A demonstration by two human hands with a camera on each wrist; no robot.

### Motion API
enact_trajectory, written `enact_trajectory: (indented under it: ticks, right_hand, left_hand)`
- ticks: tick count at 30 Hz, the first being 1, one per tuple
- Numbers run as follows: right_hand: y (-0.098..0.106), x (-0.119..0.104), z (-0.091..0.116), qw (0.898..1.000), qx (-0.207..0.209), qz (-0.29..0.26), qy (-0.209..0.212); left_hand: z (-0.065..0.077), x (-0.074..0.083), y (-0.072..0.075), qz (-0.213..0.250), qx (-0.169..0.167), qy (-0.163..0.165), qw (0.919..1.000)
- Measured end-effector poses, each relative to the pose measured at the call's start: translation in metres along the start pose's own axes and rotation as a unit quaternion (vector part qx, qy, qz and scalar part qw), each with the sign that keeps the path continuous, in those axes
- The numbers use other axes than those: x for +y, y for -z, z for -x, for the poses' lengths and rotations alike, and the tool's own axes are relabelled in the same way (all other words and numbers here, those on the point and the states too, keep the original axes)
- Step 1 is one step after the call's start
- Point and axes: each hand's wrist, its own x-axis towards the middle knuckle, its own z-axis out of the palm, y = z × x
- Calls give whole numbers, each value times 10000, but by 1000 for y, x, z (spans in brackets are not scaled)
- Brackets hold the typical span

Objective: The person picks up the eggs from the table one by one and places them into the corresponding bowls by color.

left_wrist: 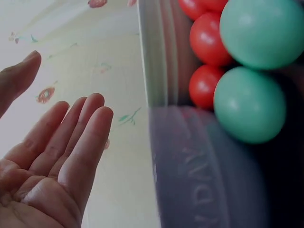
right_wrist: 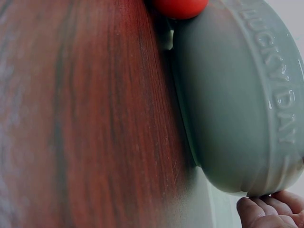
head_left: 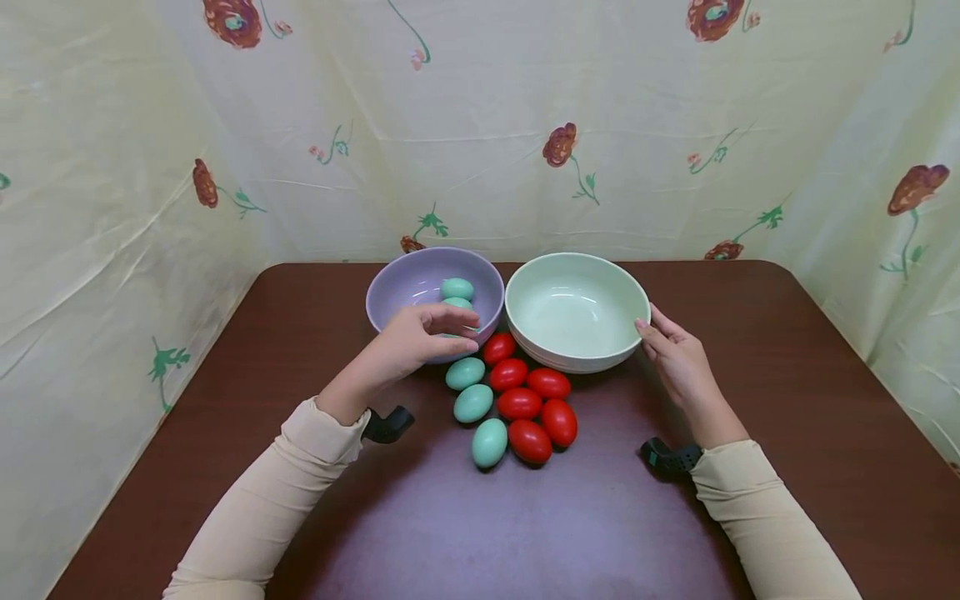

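Note:
My left hand [head_left: 408,342] hovers over the near right part of a purple bowl [head_left: 393,287], thumb apart from straight fingers, nothing between them. Inside that bowl lie green eggs [head_left: 457,288], partly hidden by the hand. At the right side of a pale green bowl [head_left: 573,308], my right hand [head_left: 681,367] holds the rim, thumb at the edge and fingers against the outer wall. No eggs show in the pale green bowl. In front of the bowls, three green eggs [head_left: 473,403] lie on the table to the left of several red eggs [head_left: 520,404].
Both bowls stand side by side at the far edge of a dark brown wooden table [head_left: 750,333]. A pale cloth [head_left: 480,150] with printed flowers hangs behind and beside it. Each wrist carries a black strap [head_left: 671,457].

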Motion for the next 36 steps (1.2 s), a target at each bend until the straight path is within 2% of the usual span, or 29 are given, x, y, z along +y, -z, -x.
enact_trajectory:
  ticks: [6,11,20,27,36]
  right_hand:
    - [1,1,0,10000,-17,13,-8]
    - [1,1,1,10000,-28,12,6]
    - [0,1,1,10000,-53,-59,32]
    - [-1,0,1,10000,-65,-27,69]
    - [0,0,0,9999,-67,-94,63]
  left_hand:
    - [9,-9,-15,-195,-397,-110,9990]
    - [17,-15,-27,-272,-623,-61,9977]
    - [33,-25,-56,-420,-432,160,9981]
    - [41,-32,-66,-521,-146,479,9974]
    - [55,-32,-73,-1035,182,191,9943]
